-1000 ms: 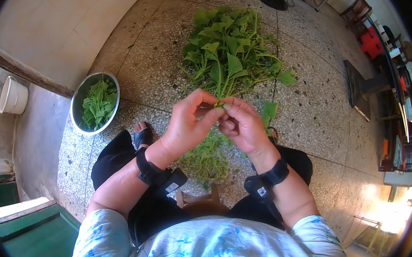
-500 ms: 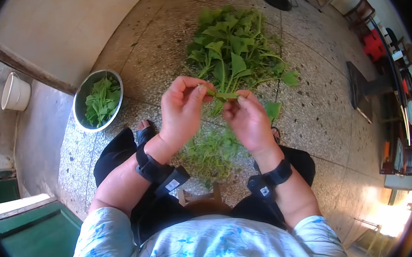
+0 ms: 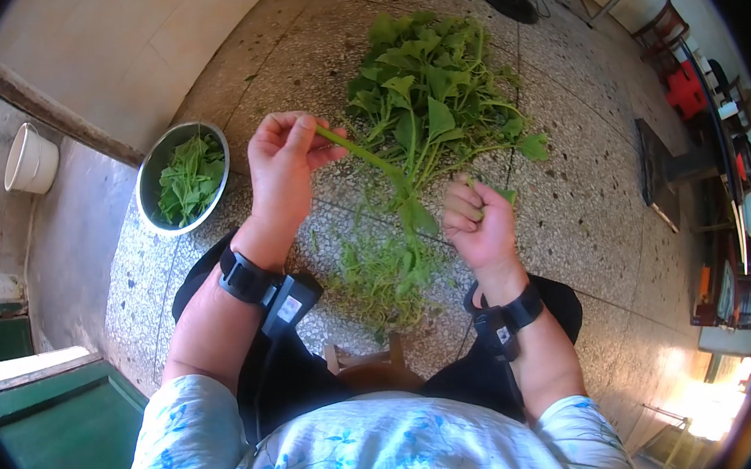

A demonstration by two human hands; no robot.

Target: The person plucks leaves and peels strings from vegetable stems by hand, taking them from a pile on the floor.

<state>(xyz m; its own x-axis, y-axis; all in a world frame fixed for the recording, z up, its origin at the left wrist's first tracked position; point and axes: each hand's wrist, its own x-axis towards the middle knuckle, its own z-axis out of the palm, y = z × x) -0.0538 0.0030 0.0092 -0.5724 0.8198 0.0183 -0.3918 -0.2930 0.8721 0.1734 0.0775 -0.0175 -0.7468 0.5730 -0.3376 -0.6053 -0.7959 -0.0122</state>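
My left hand (image 3: 285,166) pinches the end of a green stem (image 3: 359,153), which slants down to the right and ends in a drooping leaf. Apart from it, my right hand (image 3: 482,225) is closed, with a small bit of green at its fingertips that I cannot make out clearly. Beyond both hands a large pile of leafy stems (image 3: 433,77) lies on the floor. Thin peeled-looking green scraps (image 3: 379,279) are heaped between my feet. At the left stands a metal bowl (image 3: 146,201) holding green leaves (image 3: 190,181).
A white bucket (image 3: 30,160) is at the far left, past a wall edge. A black round base (image 3: 507,0) stands at the top. A dark table base (image 3: 655,165), chairs and a red object (image 3: 685,89) are on the right. A green door (image 3: 67,440) is lower left.
My hands have moved apart. My left hand went up and to the left with the stem, and my right hand moved down and to the right, off the stem.
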